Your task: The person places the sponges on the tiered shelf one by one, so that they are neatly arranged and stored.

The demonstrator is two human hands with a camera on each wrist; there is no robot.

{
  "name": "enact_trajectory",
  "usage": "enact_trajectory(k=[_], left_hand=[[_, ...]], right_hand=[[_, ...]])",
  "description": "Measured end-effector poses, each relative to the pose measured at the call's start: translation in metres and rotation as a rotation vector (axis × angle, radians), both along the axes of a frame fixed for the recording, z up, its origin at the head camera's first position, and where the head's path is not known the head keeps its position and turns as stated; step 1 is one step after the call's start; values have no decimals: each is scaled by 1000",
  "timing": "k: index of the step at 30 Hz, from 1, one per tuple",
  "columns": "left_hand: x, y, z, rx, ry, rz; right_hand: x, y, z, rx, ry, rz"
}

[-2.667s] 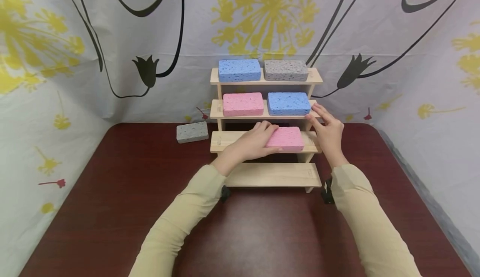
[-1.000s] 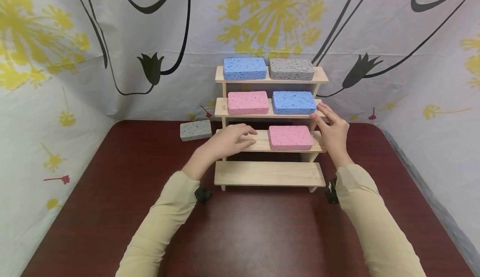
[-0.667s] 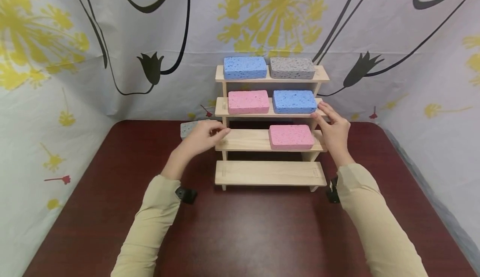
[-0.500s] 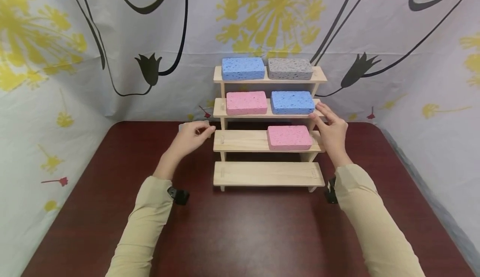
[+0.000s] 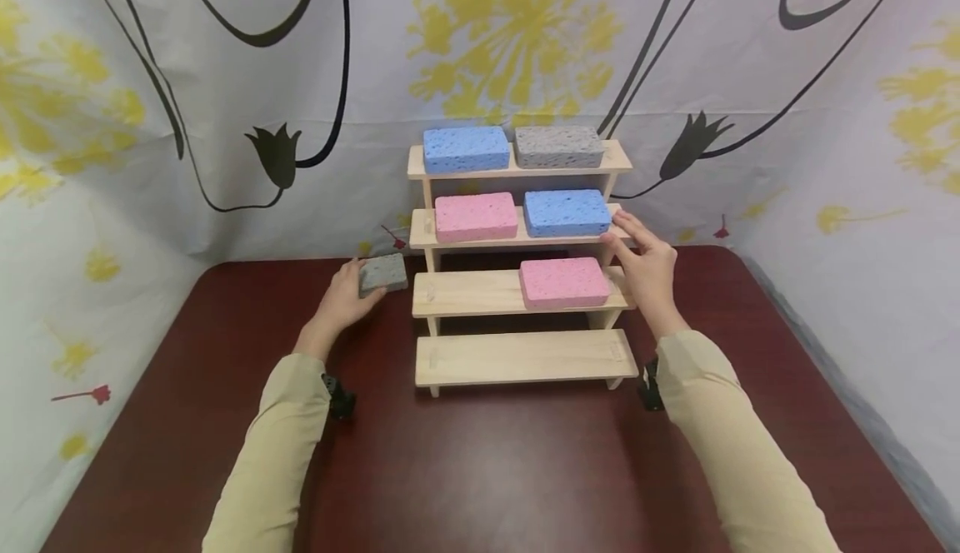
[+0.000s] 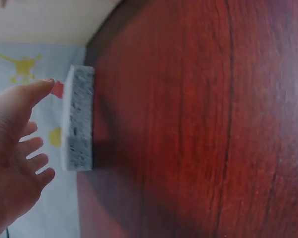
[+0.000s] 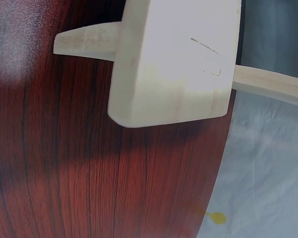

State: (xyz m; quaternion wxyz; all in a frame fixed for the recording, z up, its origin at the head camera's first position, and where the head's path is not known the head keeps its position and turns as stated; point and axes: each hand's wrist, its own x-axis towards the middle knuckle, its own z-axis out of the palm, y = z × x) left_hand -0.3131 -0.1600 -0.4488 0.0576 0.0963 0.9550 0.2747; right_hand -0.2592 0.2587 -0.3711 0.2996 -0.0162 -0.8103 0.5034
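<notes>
In the head view my left hand (image 5: 345,295) is at the left end of a grey sponge (image 5: 384,273) lying on the table. The left wrist view shows its thumb and fingers spread over the sponge (image 6: 79,119), without a closed grip. My right hand (image 5: 648,268) holds the right end of the second tier from the top of a wooden step shelf (image 5: 472,291), beside a blue sponge (image 5: 567,212). That hand is out of sight in the right wrist view, where a shelf end (image 7: 179,74) fills the top.
A pink sponge (image 5: 564,281) sits on the third tier's right half. Another pink sponge (image 5: 476,216) is left of the blue one. Up top are a blue sponge (image 5: 466,149) and a grey sponge (image 5: 558,146). A patterned cloth (image 5: 360,45) hangs behind the table (image 5: 480,470).
My left hand has let go of the pink sponge on the third tier and moved left to the grey sponge on the table. My right hand keeps its hold on the shelf.
</notes>
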Motion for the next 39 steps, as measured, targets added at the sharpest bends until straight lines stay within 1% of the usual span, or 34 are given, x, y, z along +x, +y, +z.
enact_trajectory(k=[3, 6, 10, 14, 16, 18, 22, 25, 27, 30, 33, 35, 39], left_hand=[[0, -6, -7, -59, -10, -16], [1, -8, -11, -106, -15, -34], [3, -10, -13, -160, -11, -21], [2, -11, -11, -175, 2, 10], [1, -12, -10, -169, -8, 13], [1, -13, -7, -174, -38, 4], [0, -13, -1, -210, -103, -21], [2, -13, 3, -205, -135, -4], [4, -13, 4, -203, -140, 12], [7, -15, 4, -209, -126, 19], [10, -18, 6, -215, -82, 4], [12, -20, 7, -198, -49, -3], [17, -26, 12, -152, -6, -7]], right_hand=[[-1, -1, -3, -5, 2, 8], [-5, 3, -11, -16, -8, 10], [-11, 9, -23, -26, -18, 7], [-12, 10, -27, -15, -8, -3], [-12, 9, -29, -10, -8, -7], [-11, 9, -29, -5, -14, -11], [-11, 9, -30, -18, -11, -3], [-11, 9, -29, -39, -2, 5], [-11, 9, -28, -44, 0, 10], [-8, 7, -20, -51, 2, 18], [-4, 4, -11, -44, 0, 18], [-1, 2, -5, -41, 1, 18], [0, 1, -2, -38, -2, 22]])
